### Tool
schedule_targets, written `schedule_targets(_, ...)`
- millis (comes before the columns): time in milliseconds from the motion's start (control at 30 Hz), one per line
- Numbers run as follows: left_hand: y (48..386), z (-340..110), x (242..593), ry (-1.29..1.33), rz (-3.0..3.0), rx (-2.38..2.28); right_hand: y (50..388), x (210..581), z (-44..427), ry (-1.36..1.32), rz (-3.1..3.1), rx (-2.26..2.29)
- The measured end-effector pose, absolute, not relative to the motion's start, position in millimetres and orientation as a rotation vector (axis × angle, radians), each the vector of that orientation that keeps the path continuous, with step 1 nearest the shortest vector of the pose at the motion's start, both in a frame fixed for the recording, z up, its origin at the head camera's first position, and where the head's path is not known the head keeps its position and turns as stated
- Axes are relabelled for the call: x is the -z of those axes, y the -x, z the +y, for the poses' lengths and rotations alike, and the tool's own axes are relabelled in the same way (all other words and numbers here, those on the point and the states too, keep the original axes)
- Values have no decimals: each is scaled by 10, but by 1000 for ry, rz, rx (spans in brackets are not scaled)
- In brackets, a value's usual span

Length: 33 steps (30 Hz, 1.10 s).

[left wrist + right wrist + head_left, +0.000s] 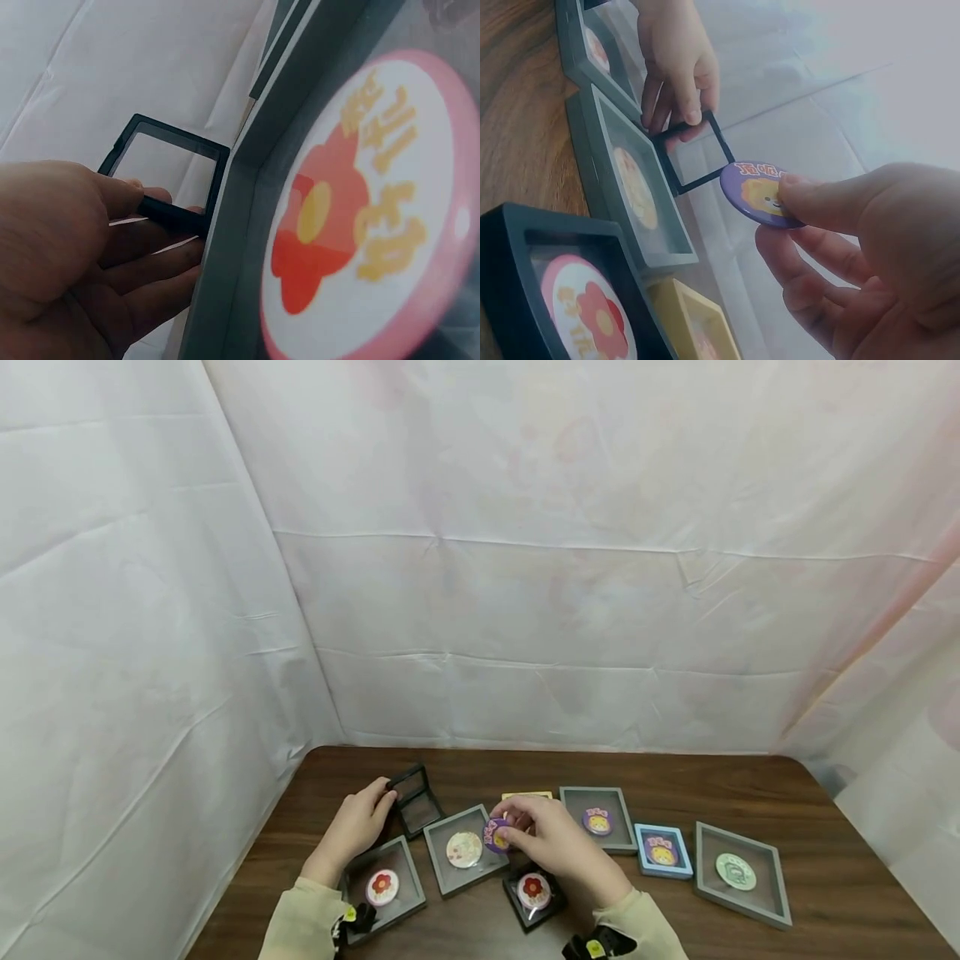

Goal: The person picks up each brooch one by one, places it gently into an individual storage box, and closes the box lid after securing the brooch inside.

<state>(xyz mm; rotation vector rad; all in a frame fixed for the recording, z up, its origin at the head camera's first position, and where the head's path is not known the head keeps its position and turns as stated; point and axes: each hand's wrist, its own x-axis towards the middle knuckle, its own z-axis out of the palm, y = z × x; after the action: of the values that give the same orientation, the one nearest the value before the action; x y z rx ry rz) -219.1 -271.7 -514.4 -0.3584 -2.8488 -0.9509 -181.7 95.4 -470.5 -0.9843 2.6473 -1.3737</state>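
My left hand [352,827] grips the edge of a small black display frame [184,141] between thumb and fingers. The frame looks unfolded, with one half raised in the head view. Between the thumb and fingers of my right hand [558,842] is a round purple badge [754,196] with a yellow cartoon face, held over the middle of the table. Below it lie a grey frame [461,888] with a cream badge [464,850] and a black frame [530,926] with a red-flower badge [534,891]. Another red-flower badge [382,887] sits in a grey frame [408,912] by my left wrist.
Toward the right of the brown wooden table [825,827] are a grey frame [627,820] with a purple badge, a blue frame [684,852], and a grey frame [780,893] with a green badge. A yellow frame [528,794] is partly hidden behind my right hand. White cloth surrounds the table.
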Motion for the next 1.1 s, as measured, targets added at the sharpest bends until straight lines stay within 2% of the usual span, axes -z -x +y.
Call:
schedule_targets(467,2210,-2699,5167,278,-2812,1024,2018,4811,685,824,2671,1493)
schedule_targets(1100,2198,-2684,5138,285,-2776,1032,2332,4945,40,480,2495,1660)
